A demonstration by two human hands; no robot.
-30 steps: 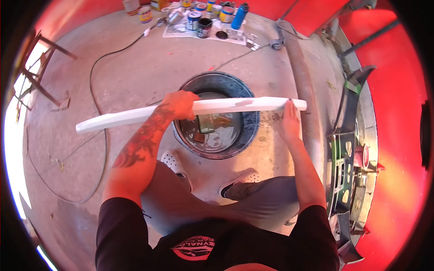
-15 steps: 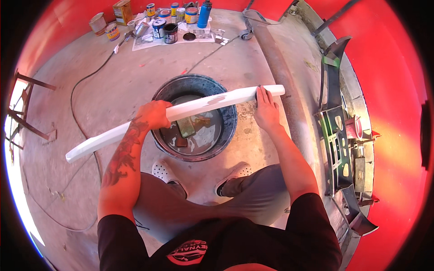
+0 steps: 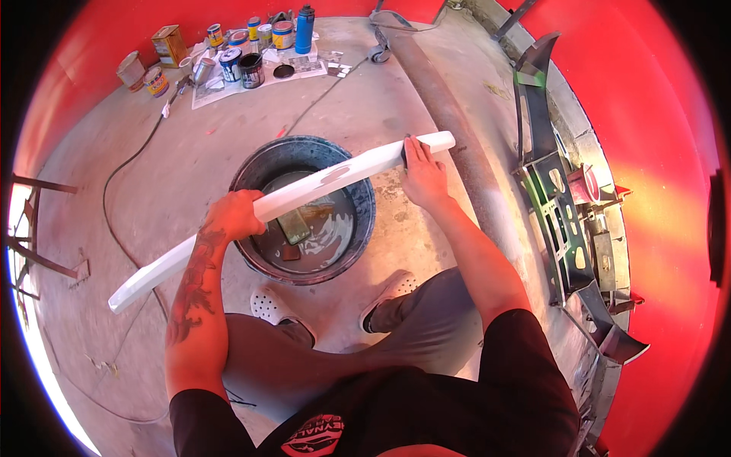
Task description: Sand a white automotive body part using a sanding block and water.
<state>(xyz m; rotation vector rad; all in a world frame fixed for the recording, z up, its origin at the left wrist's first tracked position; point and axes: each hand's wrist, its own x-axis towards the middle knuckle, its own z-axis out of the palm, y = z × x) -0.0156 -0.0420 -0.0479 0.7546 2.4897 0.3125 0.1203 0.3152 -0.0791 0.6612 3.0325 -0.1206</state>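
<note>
A long white painted strip (image 3: 297, 194), shaped like a piece of car trim, slants across in front of me above a round black tub (image 3: 364, 228). My left hand (image 3: 234, 214) is wrapped around it left of its middle. Close to the far right end, my right hand (image 3: 424, 177) presses a small dark piece, apparently sandpaper, onto the strip's top, most of it hidden under the fingers. A brownish-grey patch marks the strip's middle. Cloudy water fills the tub's bottom, where a greenish block (image 3: 294, 226) and a smaller brown block (image 3: 290, 253) lie.
Paint cans (image 3: 231, 65) and a blue bottle (image 3: 304, 30) stand on paper at the back. A dark hose (image 3: 109, 199) runs over the concrete floor at left. On the right, a black bumper-like part (image 3: 560, 221) leans along the red wall. Metal legs (image 3: 46, 251) stand far left.
The view has shifted and tilted slightly. The strip slants more steeply, its left end lower. My right hand stays close to the strip's right end, and my left keeps its grip.
</note>
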